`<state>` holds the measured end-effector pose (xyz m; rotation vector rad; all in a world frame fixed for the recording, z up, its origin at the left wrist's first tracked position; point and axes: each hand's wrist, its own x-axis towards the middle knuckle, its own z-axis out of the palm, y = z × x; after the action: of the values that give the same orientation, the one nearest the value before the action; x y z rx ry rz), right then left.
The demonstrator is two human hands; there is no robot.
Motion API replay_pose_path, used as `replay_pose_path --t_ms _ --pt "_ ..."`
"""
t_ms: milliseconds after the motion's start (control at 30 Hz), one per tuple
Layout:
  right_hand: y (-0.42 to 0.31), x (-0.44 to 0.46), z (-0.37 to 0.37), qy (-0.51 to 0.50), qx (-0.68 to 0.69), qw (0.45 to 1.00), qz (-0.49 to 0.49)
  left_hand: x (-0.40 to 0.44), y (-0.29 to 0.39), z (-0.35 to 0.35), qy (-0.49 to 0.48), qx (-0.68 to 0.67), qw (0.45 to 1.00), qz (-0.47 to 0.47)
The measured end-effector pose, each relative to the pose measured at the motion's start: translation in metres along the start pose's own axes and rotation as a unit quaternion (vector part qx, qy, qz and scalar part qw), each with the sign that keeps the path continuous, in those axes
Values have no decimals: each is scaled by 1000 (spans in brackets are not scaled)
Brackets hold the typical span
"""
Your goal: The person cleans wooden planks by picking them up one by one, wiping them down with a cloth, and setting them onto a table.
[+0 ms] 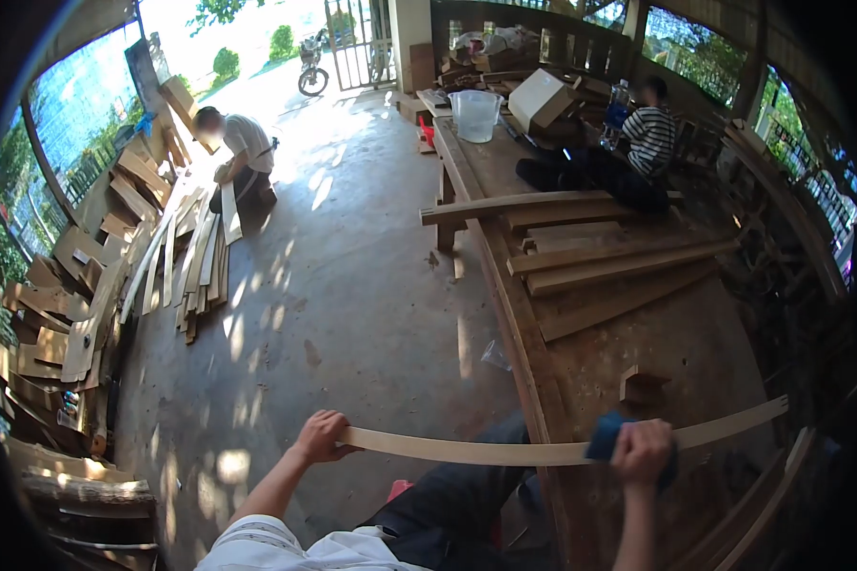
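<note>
Wooden strip (467, 450) apparently mid-work; left hand (322, 437) is gripping its end, right hand (644, 450) clutching blue object (604, 438); remainder unclear.

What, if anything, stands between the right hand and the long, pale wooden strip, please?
A blue object, partly covered by the right hand, appears to sit between that hand and the long, pale wooden strip. The left hand holds the strip directly.
</note>
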<state>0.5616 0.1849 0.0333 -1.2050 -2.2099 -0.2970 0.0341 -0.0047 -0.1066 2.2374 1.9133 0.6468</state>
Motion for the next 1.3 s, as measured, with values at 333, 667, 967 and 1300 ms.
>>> replay_pose_path --t_ms 333,667,967,1300 --pt "116 -23 -64 14 -66 994 91 -4 -58 -42 -75 75 994 -33" --pt "-142 -4 13 -202 204 955 70 31 -14 -91 -90 99 987 88" --pt "-73 14 -36 -288 158 944 -21 79 81 -45 -123 -32 989 81" --pt "-2 -5 -83 -316 157 936 1 44 37 -10 -234 -81 969 18"
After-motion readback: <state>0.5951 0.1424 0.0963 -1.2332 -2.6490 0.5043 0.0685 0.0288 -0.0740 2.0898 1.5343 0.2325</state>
